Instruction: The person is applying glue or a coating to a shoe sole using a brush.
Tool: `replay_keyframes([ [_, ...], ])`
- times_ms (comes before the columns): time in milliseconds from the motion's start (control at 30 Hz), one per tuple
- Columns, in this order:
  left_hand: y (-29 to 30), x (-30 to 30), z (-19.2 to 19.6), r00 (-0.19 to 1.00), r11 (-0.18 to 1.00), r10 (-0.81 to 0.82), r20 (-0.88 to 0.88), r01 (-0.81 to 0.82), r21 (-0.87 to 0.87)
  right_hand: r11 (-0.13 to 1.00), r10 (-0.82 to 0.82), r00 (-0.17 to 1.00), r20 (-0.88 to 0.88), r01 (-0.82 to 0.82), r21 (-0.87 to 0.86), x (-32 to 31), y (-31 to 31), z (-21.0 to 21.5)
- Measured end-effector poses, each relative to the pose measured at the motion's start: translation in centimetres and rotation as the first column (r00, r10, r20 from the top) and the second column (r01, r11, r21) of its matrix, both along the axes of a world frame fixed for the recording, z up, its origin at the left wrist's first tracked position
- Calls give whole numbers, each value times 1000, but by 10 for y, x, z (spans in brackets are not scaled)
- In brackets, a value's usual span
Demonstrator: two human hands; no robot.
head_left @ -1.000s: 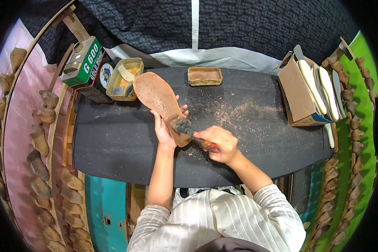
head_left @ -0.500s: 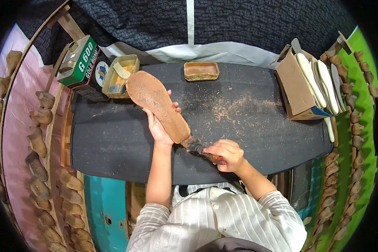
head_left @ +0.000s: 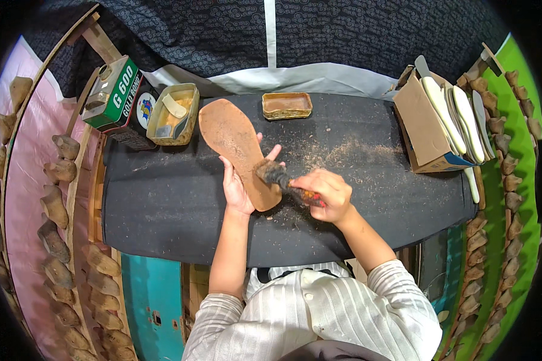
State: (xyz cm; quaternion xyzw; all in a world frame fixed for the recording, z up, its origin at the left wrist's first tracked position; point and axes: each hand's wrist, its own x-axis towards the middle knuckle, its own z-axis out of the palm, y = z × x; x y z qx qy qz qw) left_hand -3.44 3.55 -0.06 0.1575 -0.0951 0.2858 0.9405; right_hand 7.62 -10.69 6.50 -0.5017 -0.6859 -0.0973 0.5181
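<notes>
Right hand (head_left: 328, 191) clenches brush (head_left: 275, 173), left hand (head_left: 238, 194) clasps sole (head_left: 232, 135), fingertips spread; a hard stroke could knock it loose.

Green can (head_left: 119, 103), cardboard box (head_left: 424, 126); dark curtain (head_left: 367, 36)

Your bare left forearm (head_left: 229, 259) extends almost straight ahead, its wrist (head_left: 239, 212) in line. Your left hand (head_left: 238, 194) faces palm up, thumb (head_left: 227, 171) raised at the left, fingers (head_left: 274, 152) reaching out toward the right. Your bare right forearm (head_left: 367, 240) slants forward and inward; your right hand (head_left: 328, 192) is curled tight, knuckles uppermost, near but apart from the left.
</notes>
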Motion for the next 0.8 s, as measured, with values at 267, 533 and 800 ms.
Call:
replay_keyframes([
  [267,-5,2,4,996,997,-62,-58,60,-38,997,-66,998,2,66,39,-1,12,3],
  [533,-1,0,-2,993,990,-116,-6,116,84,998,57,998,9,-57,-37,-2,1,8],
  [800,-14,2,-2,975,975,-174,-138,190,113,992,-97,994,-45,100,77,4,9,20],
])
